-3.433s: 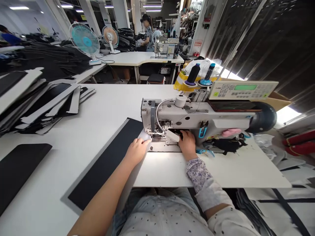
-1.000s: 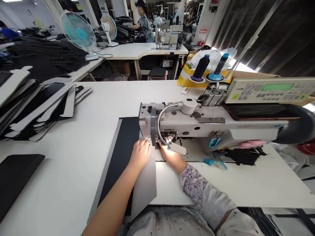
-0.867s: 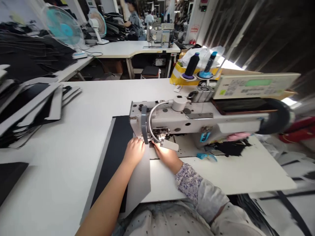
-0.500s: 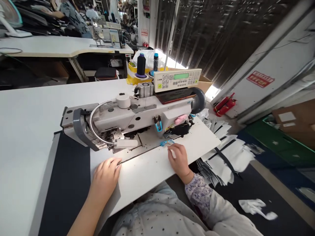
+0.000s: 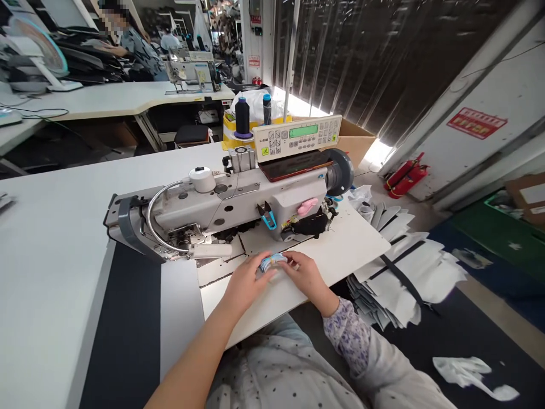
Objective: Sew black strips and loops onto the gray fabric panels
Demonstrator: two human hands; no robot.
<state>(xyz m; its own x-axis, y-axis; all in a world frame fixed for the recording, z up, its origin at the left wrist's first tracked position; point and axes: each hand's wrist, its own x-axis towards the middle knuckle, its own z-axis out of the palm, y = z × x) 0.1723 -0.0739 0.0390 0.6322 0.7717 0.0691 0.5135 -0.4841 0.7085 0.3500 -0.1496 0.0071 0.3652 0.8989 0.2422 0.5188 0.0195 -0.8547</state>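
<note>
A small blue-and-white bundle (image 5: 272, 261), with a thin yellowish line across it, is held between my two hands just above the front of the machine bed. My left hand (image 5: 246, 284) pinches its left end with thumb and fingers. At its right end, my right hand (image 5: 305, 275) has its fingers closed on the bundle. What exactly the bundle is made of cannot be made out. Directly behind my hands is the grey sewing machine (image 5: 238, 201), its needle area to the left. Blue-handled thread snips (image 5: 267, 216) rest against the machine's front.
A control panel (image 5: 298, 138) and a dark phone-like slab (image 5: 293, 166) sit on the machine. Thread cones (image 5: 242, 118) stand behind it. Stacked white cut pieces (image 5: 409, 267) lie to the right below the table. Another person (image 5: 138, 42) is at the far back left.
My left hand has moved right from the table's left part to the bundle. My right hand has picked the bundle up off the machine bed. The view has shifted slightly.
</note>
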